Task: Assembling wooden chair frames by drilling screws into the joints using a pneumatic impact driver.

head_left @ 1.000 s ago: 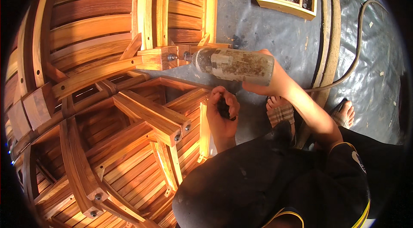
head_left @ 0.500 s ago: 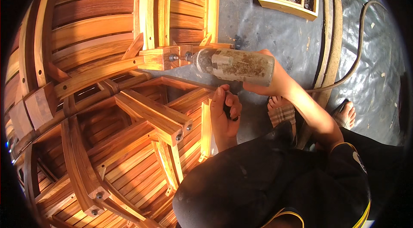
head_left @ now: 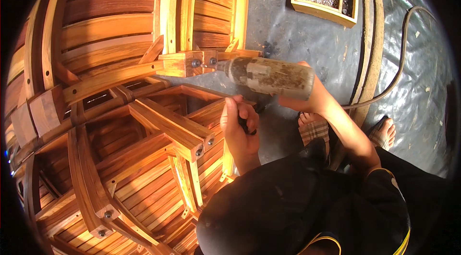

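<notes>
In my right hand (head_left: 309, 99) is a worn power driver (head_left: 271, 76) with a scuffed, rust-stained body, held level. Its tip points left and sits just short of a square wooden leg end (head_left: 174, 65). Two dark round foot pads (head_left: 196, 63) sit on the leg ends there, one on each of two neighbouring legs. Lower down, my left hand (head_left: 242, 130) is curled, thumb up, around small black foot pads (head_left: 247, 125); how many I cannot tell. The legs belong to slatted wooden chairs (head_left: 108, 29) lying turned over.
More overturned chair framing (head_left: 158, 130) fills the lower left, several legs bearing dark pads. A wooden box (head_left: 324, 13) of small silvery screws and black pads lies at the top. Wooden strips (head_left: 367, 34) and a hose (head_left: 402, 58) run along the plastic-covered floor (head_left: 283, 19).
The driver has drawn back to the right, off the nearer leg end, uncovering the pad there. My left hand has shifted slightly left, and the black pads in it show more.
</notes>
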`<state>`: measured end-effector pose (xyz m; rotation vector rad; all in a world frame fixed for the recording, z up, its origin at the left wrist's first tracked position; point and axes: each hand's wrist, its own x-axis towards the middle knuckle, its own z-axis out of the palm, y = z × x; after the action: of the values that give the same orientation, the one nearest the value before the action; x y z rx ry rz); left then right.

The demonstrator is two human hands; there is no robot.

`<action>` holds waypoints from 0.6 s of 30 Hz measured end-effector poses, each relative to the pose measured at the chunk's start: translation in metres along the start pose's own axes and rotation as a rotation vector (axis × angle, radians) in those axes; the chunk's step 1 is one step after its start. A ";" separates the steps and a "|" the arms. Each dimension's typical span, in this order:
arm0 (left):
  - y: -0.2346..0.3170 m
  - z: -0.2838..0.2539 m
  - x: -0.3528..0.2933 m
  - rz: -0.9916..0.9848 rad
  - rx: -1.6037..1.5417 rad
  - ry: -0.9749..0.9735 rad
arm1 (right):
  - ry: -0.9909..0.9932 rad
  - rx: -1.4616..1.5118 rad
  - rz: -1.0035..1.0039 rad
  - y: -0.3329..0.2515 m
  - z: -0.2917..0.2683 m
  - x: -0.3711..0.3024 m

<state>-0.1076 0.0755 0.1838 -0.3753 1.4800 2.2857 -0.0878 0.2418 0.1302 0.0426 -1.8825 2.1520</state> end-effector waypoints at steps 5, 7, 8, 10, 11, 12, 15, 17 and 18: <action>0.017 0.018 0.012 0.140 0.011 0.016 | -0.022 0.091 0.154 -0.012 -0.008 -0.012; 0.024 0.027 0.020 0.233 0.053 0.059 | -0.117 -0.111 0.048 -0.007 -0.014 -0.016; 0.028 0.032 0.023 0.290 0.020 0.078 | -0.128 -0.109 0.041 -0.008 -0.017 -0.017; 0.034 0.044 0.024 0.305 -0.031 0.065 | -0.132 -0.042 -0.148 -0.011 -0.022 -0.017; 0.036 0.047 0.024 0.309 -0.033 0.062 | -0.132 -0.044 -0.153 -0.015 -0.023 -0.017; 0.037 0.050 0.023 0.318 -0.032 0.070 | -0.101 -0.041 -0.168 -0.020 -0.024 -0.017; 0.042 0.049 0.022 0.371 0.035 0.052 | -0.095 -0.080 -0.175 -0.023 -0.026 -0.018; 0.041 0.050 0.021 0.399 0.118 0.068 | -0.120 -0.122 -0.164 -0.020 -0.026 -0.020; 0.039 0.050 0.021 0.367 0.130 0.036 | -0.102 -0.048 -0.181 -0.016 -0.028 -0.021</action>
<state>-0.1452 0.1107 0.2271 -0.1135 1.8320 2.4448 -0.0596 0.2670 0.1377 0.3066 -1.9043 2.0172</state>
